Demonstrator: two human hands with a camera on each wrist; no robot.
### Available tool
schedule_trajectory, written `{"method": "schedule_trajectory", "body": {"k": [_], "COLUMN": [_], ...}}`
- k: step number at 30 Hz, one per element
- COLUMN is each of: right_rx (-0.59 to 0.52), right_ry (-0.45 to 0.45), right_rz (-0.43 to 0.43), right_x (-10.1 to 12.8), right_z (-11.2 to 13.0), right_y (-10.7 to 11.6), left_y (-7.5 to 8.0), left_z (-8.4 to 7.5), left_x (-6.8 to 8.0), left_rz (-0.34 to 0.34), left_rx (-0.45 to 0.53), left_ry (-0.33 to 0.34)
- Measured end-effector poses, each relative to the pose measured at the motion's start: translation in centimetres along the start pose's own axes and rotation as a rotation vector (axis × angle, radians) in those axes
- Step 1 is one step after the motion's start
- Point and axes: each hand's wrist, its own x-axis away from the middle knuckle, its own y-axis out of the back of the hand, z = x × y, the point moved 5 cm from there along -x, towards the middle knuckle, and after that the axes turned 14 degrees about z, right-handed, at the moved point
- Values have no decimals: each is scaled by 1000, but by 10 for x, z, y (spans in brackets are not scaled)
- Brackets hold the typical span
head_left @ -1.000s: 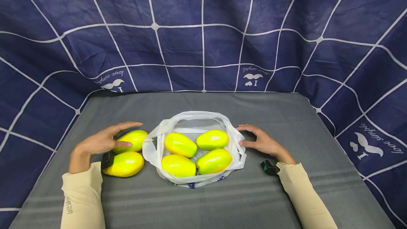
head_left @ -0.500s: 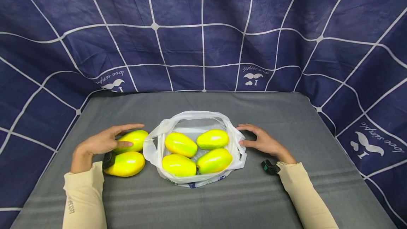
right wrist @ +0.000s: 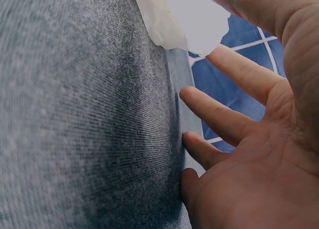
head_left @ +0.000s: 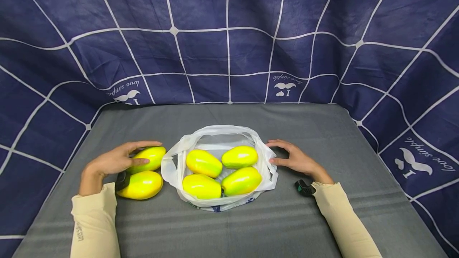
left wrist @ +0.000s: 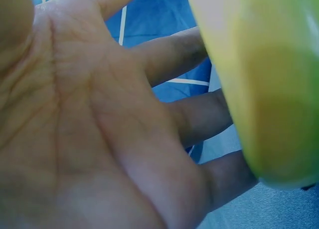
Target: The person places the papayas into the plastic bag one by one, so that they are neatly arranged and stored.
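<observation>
My left hand point(head_left: 112, 159) reaches over the farther of two loose yellow-green mangoes point(head_left: 153, 157), its thumb on the near side and its fingers along the far side. In the left wrist view, this mango point(left wrist: 274, 84) hides the fingertips, and the palm stays apart from it. A second loose mango point(head_left: 143, 186) lies just nearer me. The white plastic bag point(head_left: 179, 178) stands with its mouth wide, several mangoes point(head_left: 241, 181) inside. At its right side is my right hand point(head_left: 297, 159), thumb and index finger spread at the plastic; in the right wrist view, the other fingers are extended beside the bag point(right wrist: 184, 19).
A grey cloth point(head_left: 229, 234) covers the table. A dark blue curtain point(head_left: 201, 51) with white grid lines hangs behind it and down both sides. Black bands point(head_left: 305, 188) are on both wrists.
The left hand's fingers have come down slightly closer to the far side of the loose mango. The right hand, the bag and the mangoes inside stay where they were.
</observation>
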Motion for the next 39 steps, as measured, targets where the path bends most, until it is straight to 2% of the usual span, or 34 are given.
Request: {"method": "schedule_trajectory", "body": {"k": [6,22,30,35,39], "right_rx": [13,10,-18,-15,-20], "right_ry": [-10,-5,-6,-10,-14], "right_rz": [-1,-3,-1,-2,-2], "right_x": [1,0,0,0,0], "right_z": [2,-1,0,1,1], "right_y": [0,0,0,0,0], "left_y": [2,8,12,14,16], "left_z": [-3,-22,-25,-30,-39], "left_x": [4,10,12,13,13], "left_rz": [-37,-130,-170,-205,-254], "left_rx": [-36,-54,-38,-45,-93], "left_ry": [1,0,11,-9,-47]}}
